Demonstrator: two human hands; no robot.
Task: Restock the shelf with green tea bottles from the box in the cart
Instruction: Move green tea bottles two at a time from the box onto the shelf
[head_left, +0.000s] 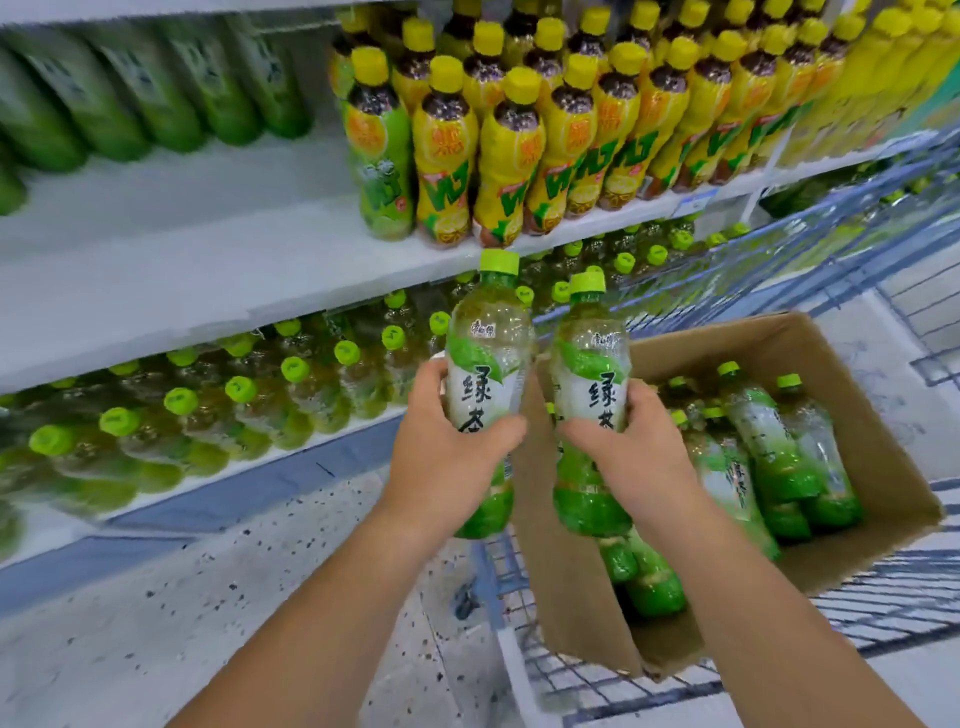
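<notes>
My left hand grips a green tea bottle upright, its green cap near the edge of the middle shelf. My right hand holds a second green tea bottle upright beside it, over the left wall of the cardboard box. The box sits in the blue wire cart and holds several more green tea bottles lying on their sides. The lower shelf carries rows of green-capped tea bottles.
Yellow-capped lemon tea bottles crowd the right half of the middle shelf, and dark green bottles stand blurred at its far left. Bare white shelf surface lies between them. Speckled floor runs below the shelves, left of the cart.
</notes>
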